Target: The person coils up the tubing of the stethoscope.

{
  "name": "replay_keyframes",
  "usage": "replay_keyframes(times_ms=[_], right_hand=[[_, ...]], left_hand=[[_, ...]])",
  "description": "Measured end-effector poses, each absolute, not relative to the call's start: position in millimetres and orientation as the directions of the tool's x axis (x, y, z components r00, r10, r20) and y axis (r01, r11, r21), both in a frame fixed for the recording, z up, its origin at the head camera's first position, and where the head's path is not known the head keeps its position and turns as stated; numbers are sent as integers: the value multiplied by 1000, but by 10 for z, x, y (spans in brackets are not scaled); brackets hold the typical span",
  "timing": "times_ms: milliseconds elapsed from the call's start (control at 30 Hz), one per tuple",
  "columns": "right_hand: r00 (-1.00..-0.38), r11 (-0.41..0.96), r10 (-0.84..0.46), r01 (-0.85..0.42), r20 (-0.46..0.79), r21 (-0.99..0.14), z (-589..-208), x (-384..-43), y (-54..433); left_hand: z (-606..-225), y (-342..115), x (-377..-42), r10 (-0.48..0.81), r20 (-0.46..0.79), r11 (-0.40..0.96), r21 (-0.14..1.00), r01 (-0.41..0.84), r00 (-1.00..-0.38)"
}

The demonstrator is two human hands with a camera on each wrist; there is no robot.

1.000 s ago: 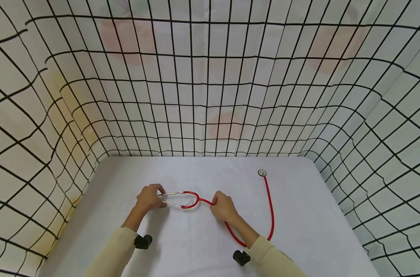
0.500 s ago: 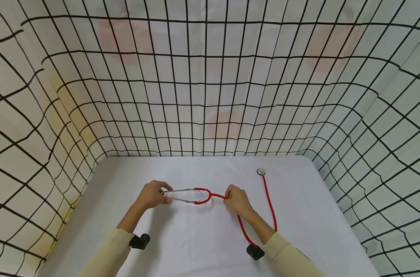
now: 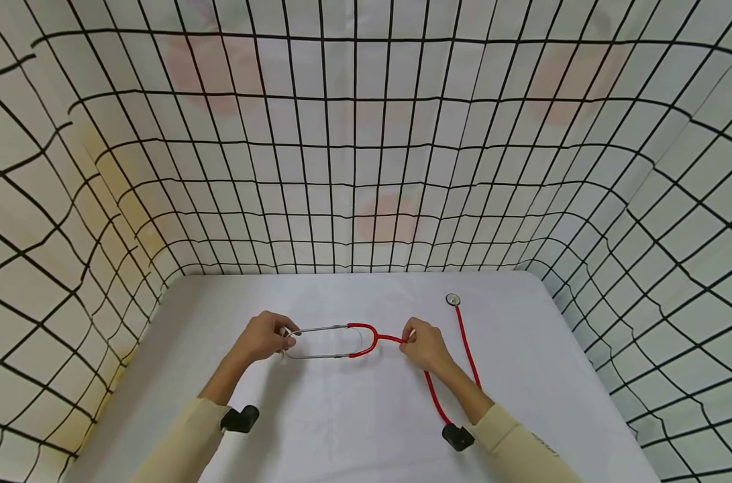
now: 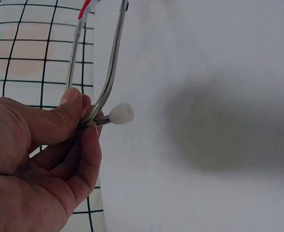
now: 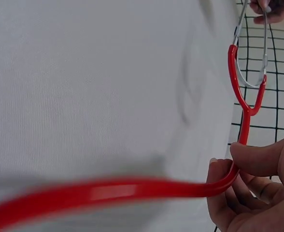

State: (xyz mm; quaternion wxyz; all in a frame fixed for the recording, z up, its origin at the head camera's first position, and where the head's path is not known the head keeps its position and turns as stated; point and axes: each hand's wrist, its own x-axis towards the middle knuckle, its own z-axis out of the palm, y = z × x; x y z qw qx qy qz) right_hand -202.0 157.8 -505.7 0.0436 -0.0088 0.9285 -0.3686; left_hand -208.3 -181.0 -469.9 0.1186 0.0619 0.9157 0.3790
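Observation:
A red stethoscope (image 3: 370, 347) is stretched between my two hands above the white table. My left hand (image 3: 266, 337) pinches its metal ear tubes (image 4: 114, 63) near the ends; in the left wrist view a whitish ear tip (image 4: 122, 113) sticks out past the fingers. My right hand (image 3: 427, 345) pinches the red tubing (image 5: 245, 128) just below the Y-shaped fork, as the right wrist view shows. From there the tubing bends down toward me and passes behind the right forearm. The round chest piece (image 3: 453, 300) lies on the table at the back right.
A white cloth-covered table (image 3: 341, 416) lies under the hands. Black wire grid (image 3: 353, 144) walls rise along its back and both sides, with white sheeting behind them. Each wrist carries a small black camera (image 3: 240, 419).
Both hands have lifted slightly, and the right hand has moved rightward with the tubing. The ear tubes have spread wider apart. The chest piece has stayed on the table.

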Motion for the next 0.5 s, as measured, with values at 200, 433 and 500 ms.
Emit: replay_keyframes(times_ms=[200,433,500], right_hand=[[-997,727,-41,13,-63,-687,-5047,-2026,1592],[-997,719,-37,16,-62,-695,-5051,-2009,1559],[-998,718,-33,19,-61,-695,-5051,-2008,1554]], left_hand=[[-4698,-1773,-2068,168,-166,667,745,-12,-972],[-4731,-1677,-2033,46,-209,573,807,-146,-977],[-4734,-1660,-2023,44,-226,548,820,-165,-973]])
